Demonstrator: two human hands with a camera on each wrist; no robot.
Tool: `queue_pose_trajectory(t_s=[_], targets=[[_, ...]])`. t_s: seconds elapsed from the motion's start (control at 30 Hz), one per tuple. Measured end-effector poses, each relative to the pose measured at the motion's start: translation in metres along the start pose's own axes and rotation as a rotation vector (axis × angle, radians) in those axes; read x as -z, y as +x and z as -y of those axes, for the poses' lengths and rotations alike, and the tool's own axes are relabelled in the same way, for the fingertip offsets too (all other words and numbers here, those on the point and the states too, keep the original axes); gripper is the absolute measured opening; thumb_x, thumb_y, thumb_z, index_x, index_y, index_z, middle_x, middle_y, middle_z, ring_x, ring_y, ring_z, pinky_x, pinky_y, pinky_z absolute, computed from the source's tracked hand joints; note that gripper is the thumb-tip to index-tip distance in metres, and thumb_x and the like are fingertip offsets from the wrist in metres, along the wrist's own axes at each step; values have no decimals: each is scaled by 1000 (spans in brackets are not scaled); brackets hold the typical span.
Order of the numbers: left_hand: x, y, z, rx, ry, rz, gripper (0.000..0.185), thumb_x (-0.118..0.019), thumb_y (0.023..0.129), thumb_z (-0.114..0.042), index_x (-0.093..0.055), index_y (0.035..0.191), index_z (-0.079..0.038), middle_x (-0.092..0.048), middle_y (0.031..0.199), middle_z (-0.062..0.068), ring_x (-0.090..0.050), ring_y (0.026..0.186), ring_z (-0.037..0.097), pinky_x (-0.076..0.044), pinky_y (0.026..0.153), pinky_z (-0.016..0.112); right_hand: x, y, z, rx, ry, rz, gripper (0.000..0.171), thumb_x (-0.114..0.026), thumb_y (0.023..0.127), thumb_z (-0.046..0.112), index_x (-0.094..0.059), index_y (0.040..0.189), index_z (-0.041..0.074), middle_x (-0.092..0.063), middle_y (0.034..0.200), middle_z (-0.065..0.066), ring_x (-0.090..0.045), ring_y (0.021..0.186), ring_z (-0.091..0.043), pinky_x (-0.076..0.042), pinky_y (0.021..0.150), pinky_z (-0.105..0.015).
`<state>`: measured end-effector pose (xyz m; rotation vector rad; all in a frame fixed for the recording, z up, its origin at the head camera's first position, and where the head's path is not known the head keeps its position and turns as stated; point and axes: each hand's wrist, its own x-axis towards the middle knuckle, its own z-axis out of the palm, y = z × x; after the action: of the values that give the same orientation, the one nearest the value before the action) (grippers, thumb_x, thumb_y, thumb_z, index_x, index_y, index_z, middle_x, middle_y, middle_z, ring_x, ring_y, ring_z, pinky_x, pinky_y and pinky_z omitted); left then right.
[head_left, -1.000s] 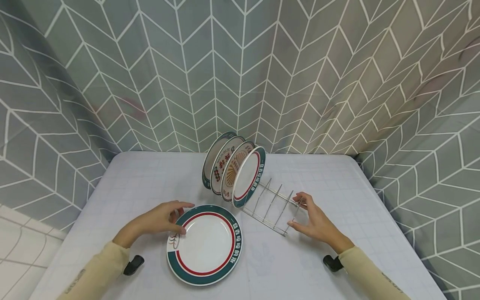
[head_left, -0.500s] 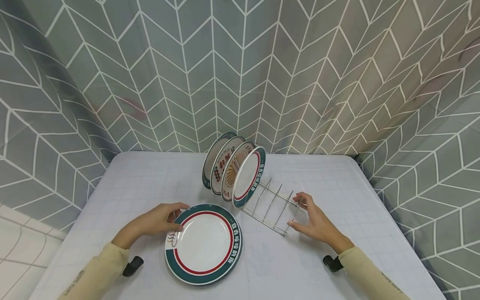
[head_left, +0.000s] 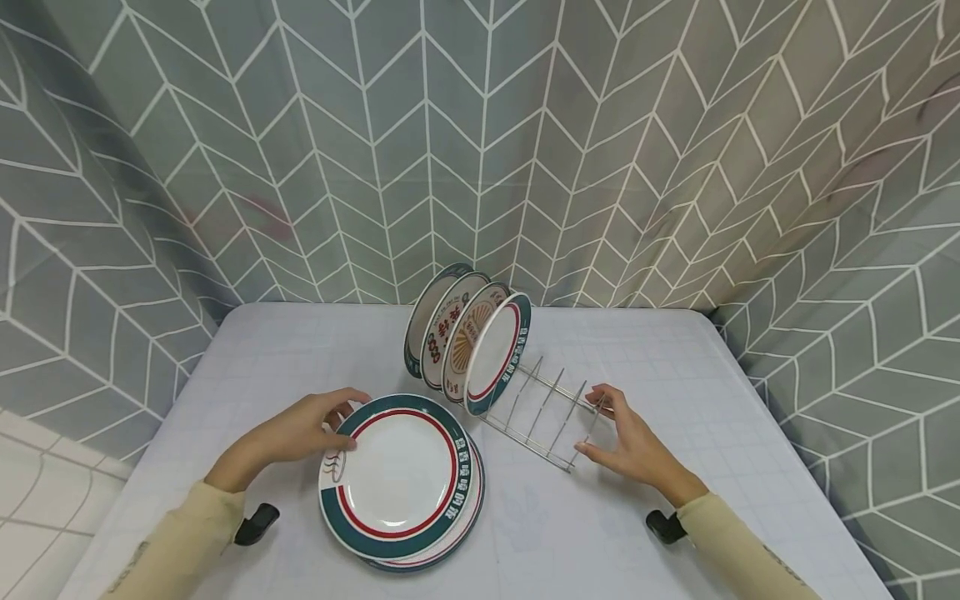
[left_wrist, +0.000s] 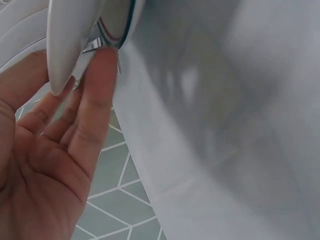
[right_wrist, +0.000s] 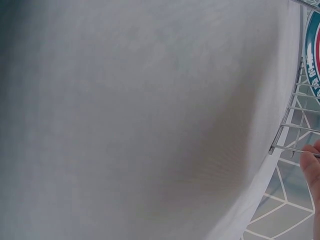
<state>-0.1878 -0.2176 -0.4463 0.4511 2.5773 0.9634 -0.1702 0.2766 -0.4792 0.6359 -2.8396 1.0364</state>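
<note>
My left hand (head_left: 303, 429) pinches the left rim of a white dinner plate (head_left: 401, 475) with a green border and red ring. In the left wrist view, that plate's edge (left_wrist: 65, 55) sits between thumb and fingers. Another plate (head_left: 476, 500) shows beneath it at the lower right, mostly covered. My right hand (head_left: 633, 442) holds the near right end of a wire dish rack (head_left: 525, 442), thumb on one side and fingers on the other. In the right wrist view, only the thumb (right_wrist: 311, 175) and a fingertip show at the wire.
Several plates stand upright in the rack's left part, the nearest a green-rimmed plate (head_left: 495, 358). Bare wire slots lie between it and my right hand. A white cloth (head_left: 300, 358) covers the table, and a grey patterned curtain (head_left: 480, 167) hangs behind.
My left hand has taken the top plate by its rim and shifted it left and slightly away from me, exposing the plate underneath. The right hand and rack have not moved.
</note>
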Motion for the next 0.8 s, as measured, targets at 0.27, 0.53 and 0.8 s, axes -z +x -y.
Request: queue_pose_trajectory(t_s=[0.27,0.53,0.8], targets=[[4,-3,1,5,-87,32,70,-81,79,-17,-48,141,-18,-64,111,10,-64,94,23,-60,73,35,0,0,-1,-3,1,0,87,-83,77,24,-27,142,9,-51,134,-15,-51,126,-28,-44,106,-44],[6,-7,0,-23,-192,68,73,-79,81,-15,-44,145,-21,-59,108,14,-65,75,21,-57,52,33,1,0,2,-7,8,1,86,-83,77,22,-28,141,8,-51,134,-16,-51,126,-29,-43,106,-44],[24,-21,-4,-108,-235,-19,68,-79,82,-15,-49,143,-19,-52,105,16,-67,81,19,-58,52,34,1,1,1,-4,7,3,87,-83,77,22,-28,141,8,-51,134,-16,-51,126,-30,-44,106,-45]])
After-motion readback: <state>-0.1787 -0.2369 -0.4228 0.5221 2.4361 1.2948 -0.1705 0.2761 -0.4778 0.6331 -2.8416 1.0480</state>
